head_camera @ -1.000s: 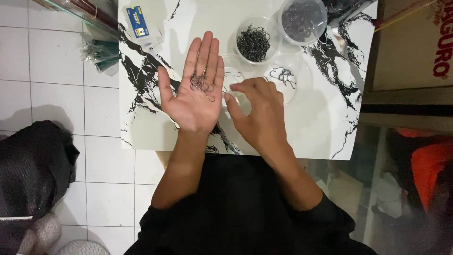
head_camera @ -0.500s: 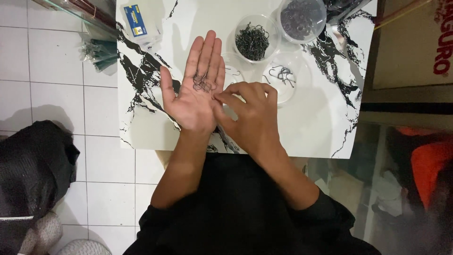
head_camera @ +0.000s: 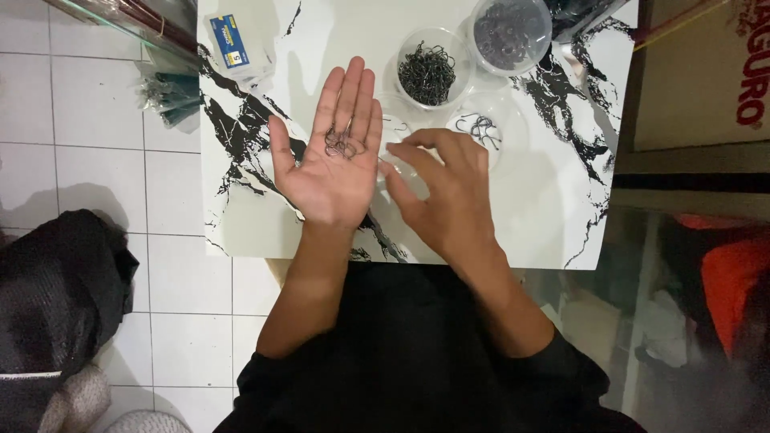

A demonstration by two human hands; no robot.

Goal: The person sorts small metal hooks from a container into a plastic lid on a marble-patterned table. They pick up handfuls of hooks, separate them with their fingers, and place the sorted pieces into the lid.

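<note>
My left hand (head_camera: 330, 160) lies palm up over the marbled table (head_camera: 545, 200), fingers straight, with a small heap of dark wire hooks (head_camera: 342, 144) on the base of the fingers. My right hand (head_camera: 441, 188) hovers just to its right, thumb and forefinger pinched together; whether a hook is between them I cannot tell. Under the right fingers sits a clear shallow container (head_camera: 396, 128) holding a few hooks.
A clear tub of dark hooks (head_camera: 427, 74) and a second tub of darker ones (head_camera: 510, 32) stand at the back. A clear lid with a few hooks (head_camera: 486, 128) lies to the right. A small blue packet (head_camera: 226, 40) rests far left. A black bag (head_camera: 56, 297) sits on the tiled floor.
My right hand reached to the left palm half a second ago, then drew back right, over the clear container. The left hand stayed flat.
</note>
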